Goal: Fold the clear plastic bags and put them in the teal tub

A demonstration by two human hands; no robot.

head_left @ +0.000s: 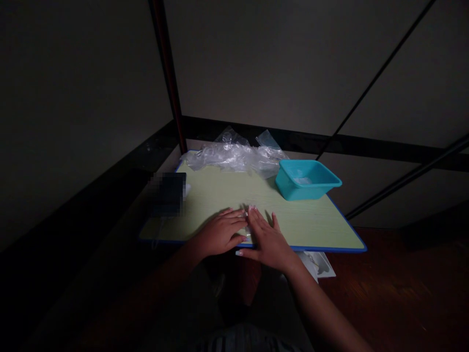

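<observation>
My left hand (pixel 220 233) and my right hand (pixel 266 239) lie flat, side by side, near the front edge of a small pale-green table (pixel 315 225) with a blue rim. Their fingers are spread and press down on something small and pale (pixel 247 230) between them; most of it is hidden under the hands. A turquoise plastic tub (pixel 307 180) stands on the table's far right, with something pale inside. A heap of crumpled clear plastic bags (pixel 236 155) lies along the table's far edge.
A dark blurred object (pixel 168 194) sits at the table's left edge. A reddish pole (pixel 170 73) rises behind the table in the wall corner. White paper or packaging (pixel 319 264) lies on the dark wooden floor under the table's front right. The room is dim.
</observation>
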